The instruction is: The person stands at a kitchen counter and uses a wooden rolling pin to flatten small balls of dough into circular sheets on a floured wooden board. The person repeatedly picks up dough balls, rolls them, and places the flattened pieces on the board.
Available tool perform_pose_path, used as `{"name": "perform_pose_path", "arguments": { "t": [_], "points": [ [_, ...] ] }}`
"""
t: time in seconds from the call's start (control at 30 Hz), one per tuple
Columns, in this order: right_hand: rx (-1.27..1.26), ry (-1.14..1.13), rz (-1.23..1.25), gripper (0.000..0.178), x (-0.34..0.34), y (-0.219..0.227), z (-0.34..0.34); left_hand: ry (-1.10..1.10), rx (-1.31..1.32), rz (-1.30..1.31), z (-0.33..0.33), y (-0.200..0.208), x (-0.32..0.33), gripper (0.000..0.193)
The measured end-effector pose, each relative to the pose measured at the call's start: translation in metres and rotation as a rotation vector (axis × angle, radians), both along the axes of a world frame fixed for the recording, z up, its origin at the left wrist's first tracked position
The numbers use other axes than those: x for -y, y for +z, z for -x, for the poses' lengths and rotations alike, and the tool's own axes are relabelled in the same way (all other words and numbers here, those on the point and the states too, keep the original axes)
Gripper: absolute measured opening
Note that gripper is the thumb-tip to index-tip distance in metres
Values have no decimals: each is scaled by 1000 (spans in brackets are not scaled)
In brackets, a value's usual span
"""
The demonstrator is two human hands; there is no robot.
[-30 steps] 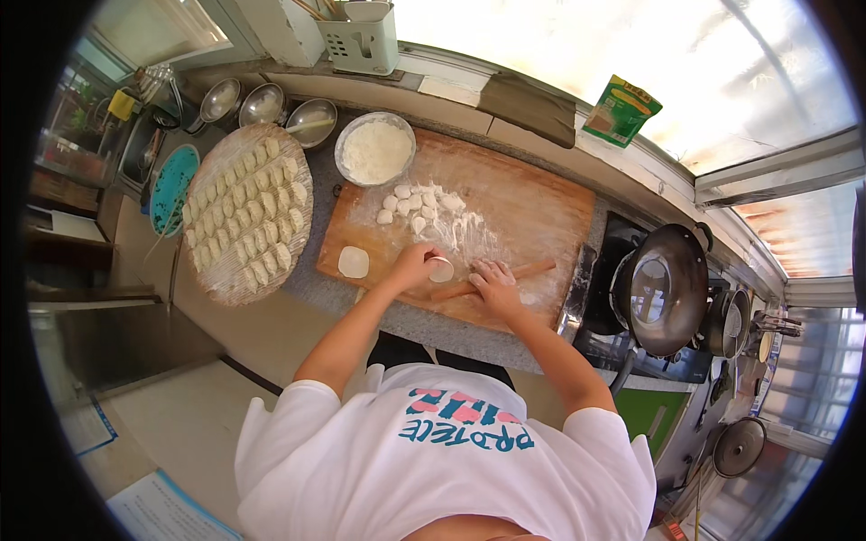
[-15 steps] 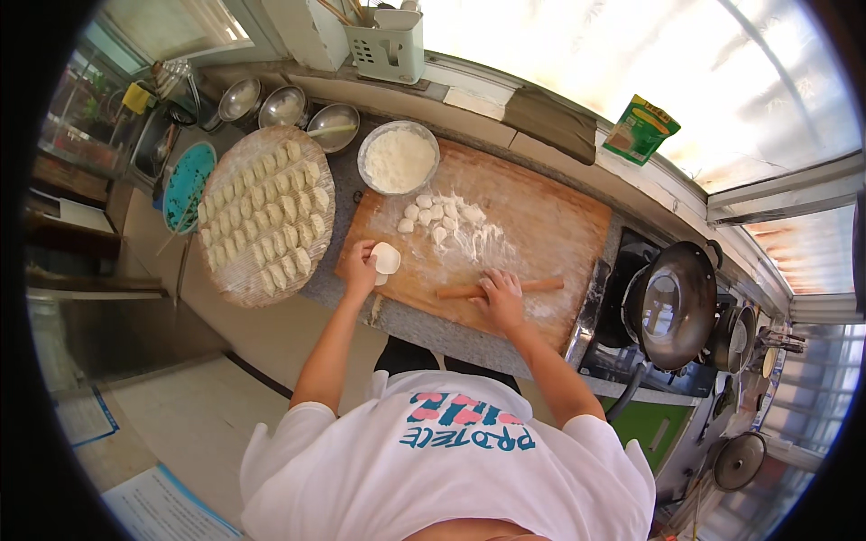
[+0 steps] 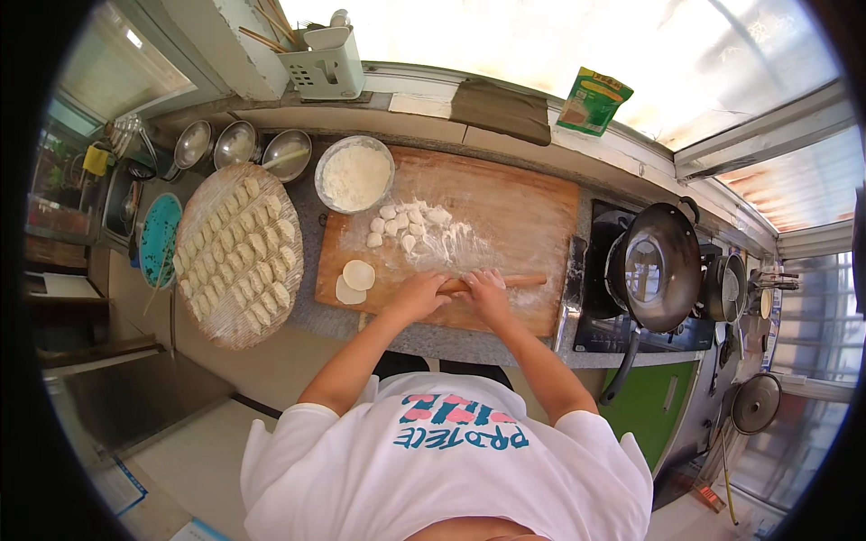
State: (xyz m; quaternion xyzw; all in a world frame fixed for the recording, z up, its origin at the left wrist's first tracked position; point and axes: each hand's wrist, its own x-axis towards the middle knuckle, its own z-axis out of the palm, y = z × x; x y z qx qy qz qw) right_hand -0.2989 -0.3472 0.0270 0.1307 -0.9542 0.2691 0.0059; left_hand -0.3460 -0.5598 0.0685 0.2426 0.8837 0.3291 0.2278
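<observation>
A: Pose and grip, please?

B: Both forearms reach forward. Left hand [image 3: 420, 294] is palm-down at the left end of the rolling pin [image 3: 525, 280]; right hand [image 3: 485, 290] lies over the pin just beside it. I cannot tell whether either closes around it. Pin rests on the near half of the wooden board [image 3: 532, 194].

A: Counts?

B: Two dough rounds [image 3: 358, 274], overlapping; three steel bowls [image 3: 236, 144]; one flour bowl [image 3: 354, 176].

A: Change from half a second ago?

B: The left hand's round now lies on the board; that hand has joined the pin.
</observation>
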Motion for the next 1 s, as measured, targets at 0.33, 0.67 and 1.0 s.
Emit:
{"name": "perform_pose_path", "arguments": {
  "t": [0.33, 0.67, 1.0],
  "points": [
    [-98, -478, -98, 73, -110, -26, 90, -66, -76, 73, -4, -23, 19, 41],
    [145, 289, -57, 76, -38, -11, 67, 46, -308, 21, -28, -37, 30, 31],
    [-100, -90, -233, 80, -77, -27, 132, 160, -496, -103, -35, -52, 27, 36]
  ]
}}
